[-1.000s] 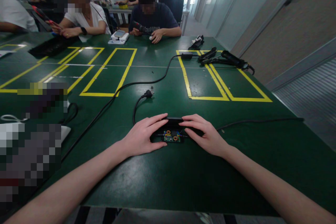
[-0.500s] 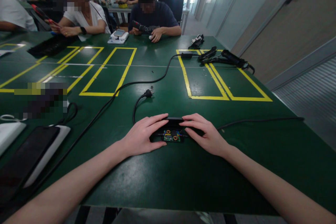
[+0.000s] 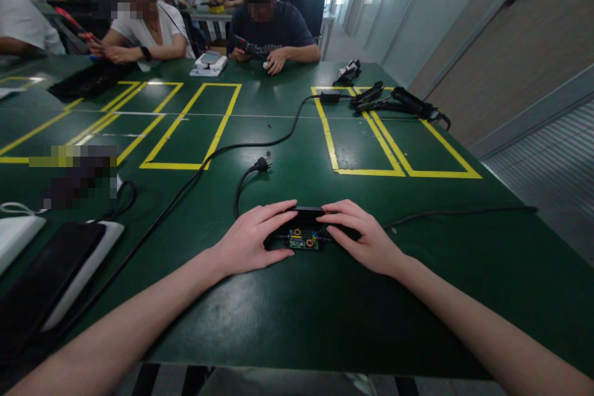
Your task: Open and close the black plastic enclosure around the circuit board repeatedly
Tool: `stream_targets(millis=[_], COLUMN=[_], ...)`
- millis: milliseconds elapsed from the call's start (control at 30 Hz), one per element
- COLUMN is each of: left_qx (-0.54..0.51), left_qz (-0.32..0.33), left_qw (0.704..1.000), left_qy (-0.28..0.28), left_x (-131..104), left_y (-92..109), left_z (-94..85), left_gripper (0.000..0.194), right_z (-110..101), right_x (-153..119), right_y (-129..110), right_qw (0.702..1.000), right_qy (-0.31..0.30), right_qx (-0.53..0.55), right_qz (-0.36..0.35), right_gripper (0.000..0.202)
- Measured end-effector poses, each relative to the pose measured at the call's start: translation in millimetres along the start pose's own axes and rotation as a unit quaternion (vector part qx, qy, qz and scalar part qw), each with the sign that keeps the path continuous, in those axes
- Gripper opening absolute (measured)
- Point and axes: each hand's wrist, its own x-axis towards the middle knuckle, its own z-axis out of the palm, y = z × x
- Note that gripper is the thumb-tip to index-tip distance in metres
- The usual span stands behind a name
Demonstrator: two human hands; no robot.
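Observation:
A small green circuit board [image 3: 304, 244] with two copper-wound ring coils lies in front of me, wires running to both ends. Right behind it a black plastic cover [image 3: 309, 213] stands tilted up. My left hand [image 3: 255, 238] has its index and middle fingertips on the cover's left end, while the thumb rests near the board's left edge. At the right end, the fingertips of my right hand [image 3: 359, 235] hold the same cover, with the thumb by the wires. Part of the cover is hidden behind my fingers.
A power plug [image 3: 262, 164] on a black cord lies beyond my left hand. A long black cable [image 3: 223, 150] crosses the green table [image 3: 297, 322]. Black phone [image 3: 55, 272] at left; black hair-iron-like tools [image 3: 408, 102] far right. Several people sit across the table.

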Motion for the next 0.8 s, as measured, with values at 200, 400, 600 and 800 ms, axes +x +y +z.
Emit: stream_targets(millis=[200,400,600,800], left_qx=[0.001,-0.01,-0.023,-0.041], left_qz=[0.004,0.008,0.013,0.042], left_qw=[1.0,1.0,1.0,0.998], left_qy=[0.005,0.006,-0.003,0.01], left_x=[0.9,2.1,2.1,3.2], left_y=[2.9,4.0,3.5,4.5], left_z=[-1.5,-1.6,-0.1,-0.4], left_gripper=[0.065,0.064,0.055,0.044], right_z=[0.0,-0.2,-2.2,4.9], right_x=[0.0,1.4,2.9,2.7], right_y=[0.2,-1.4,-5.1,-5.5], right_qw=[1.0,1.0,0.999,0.998], right_qy=[-0.004,0.0,-0.023,-0.002], right_qx=[-0.002,-0.002,0.028,0.062], right_qz=[-0.002,-0.016,-0.033,-0.008], right_gripper=[0.025,0.022,0.012,0.011])
